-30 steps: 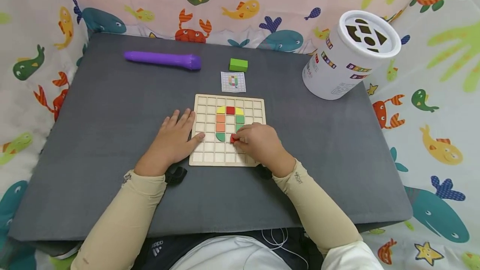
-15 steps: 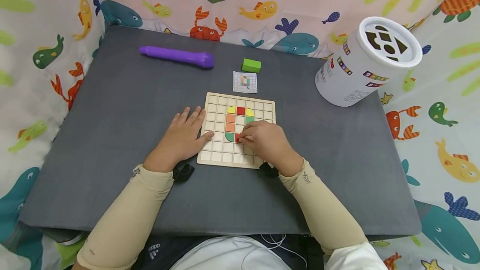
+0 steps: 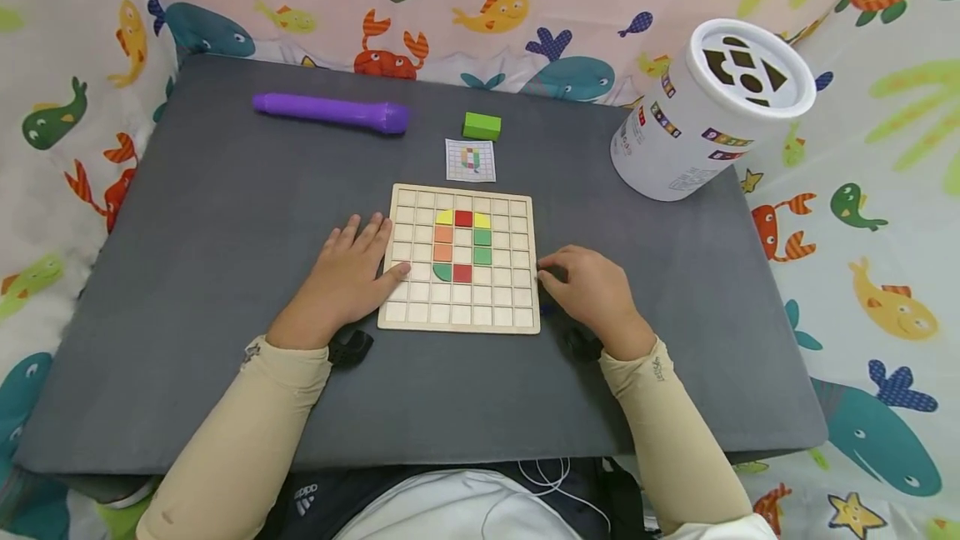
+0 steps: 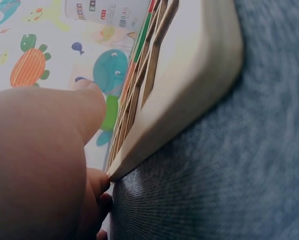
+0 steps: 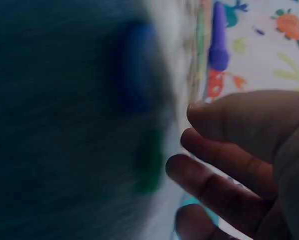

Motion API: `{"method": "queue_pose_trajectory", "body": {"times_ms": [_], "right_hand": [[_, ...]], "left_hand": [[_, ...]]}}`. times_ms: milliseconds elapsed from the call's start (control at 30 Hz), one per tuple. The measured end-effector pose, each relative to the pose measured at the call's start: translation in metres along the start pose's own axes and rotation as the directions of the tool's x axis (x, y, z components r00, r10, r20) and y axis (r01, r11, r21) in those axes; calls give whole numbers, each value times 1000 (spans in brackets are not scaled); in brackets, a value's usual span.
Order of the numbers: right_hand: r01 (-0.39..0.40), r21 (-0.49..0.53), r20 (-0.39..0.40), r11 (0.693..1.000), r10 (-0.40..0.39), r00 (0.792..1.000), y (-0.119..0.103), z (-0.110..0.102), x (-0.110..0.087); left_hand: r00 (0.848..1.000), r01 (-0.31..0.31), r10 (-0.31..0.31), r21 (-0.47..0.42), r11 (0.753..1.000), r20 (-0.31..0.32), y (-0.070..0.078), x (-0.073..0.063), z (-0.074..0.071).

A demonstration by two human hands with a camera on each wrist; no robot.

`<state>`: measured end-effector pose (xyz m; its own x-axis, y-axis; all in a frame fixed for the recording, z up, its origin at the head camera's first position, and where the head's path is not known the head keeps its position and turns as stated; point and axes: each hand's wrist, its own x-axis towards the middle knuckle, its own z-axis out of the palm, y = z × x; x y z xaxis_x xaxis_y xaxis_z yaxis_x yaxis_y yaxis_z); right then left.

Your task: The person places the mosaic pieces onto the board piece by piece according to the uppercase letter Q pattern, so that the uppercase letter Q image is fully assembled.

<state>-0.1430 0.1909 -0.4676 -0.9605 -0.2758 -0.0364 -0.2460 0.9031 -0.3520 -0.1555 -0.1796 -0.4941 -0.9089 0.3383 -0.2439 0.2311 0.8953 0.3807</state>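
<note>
A wooden grid board (image 3: pixel 495 317) lies on the table with a ring of coloured tiles in its cells. At the ring's lower side, a red tile (image 3: pixel 462 273) sits beside a rounded green tile (image 3: pixel 442 272). My left hand (image 3: pixel 337 286) lies flat at the board's left edge, thumb over the rim, fingers straight. Just off the right edge is my right hand (image 3: pixel 588 294), its fingers loosely bent and apart with nothing visible between them. Near these fingers, the right wrist view shows a blurred blue piece (image 5: pixel 139 67) and a blurred green piece (image 5: pixel 150 161) beside the board.
A small pattern card (image 3: pixel 470 161) lies behind the board, with a green block (image 3: pixel 482 126) at its far edge. A purple microphone-shaped stick (image 3: pixel 330 112) is at the back left. The white tub (image 3: pixel 675 132) with a shape-cut lid stands at the back right.
My right hand has let go of the red tile, now flat in its cell, and moved right off the board. The left hand stays at the board's edge.
</note>
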Motion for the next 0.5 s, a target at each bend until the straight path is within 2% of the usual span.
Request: {"method": "queue_pose_trajectory", "body": {"times_ms": [167, 367, 500], "right_hand": [[-30, -26, 4, 999, 30, 1000, 4, 15, -6], [-8, -41, -28, 999, 7, 1000, -3, 17, -5], [1, 13, -24, 1000, -1, 1000, -10, 19, -4]], "left_hand": [[1000, 19, -19, -7, 1000, 3, -11, -10, -4], [998, 56, -56, -16, 998, 3, -16, -19, -8], [998, 62, -61, -19, 998, 8, -15, -20, -10]]}}
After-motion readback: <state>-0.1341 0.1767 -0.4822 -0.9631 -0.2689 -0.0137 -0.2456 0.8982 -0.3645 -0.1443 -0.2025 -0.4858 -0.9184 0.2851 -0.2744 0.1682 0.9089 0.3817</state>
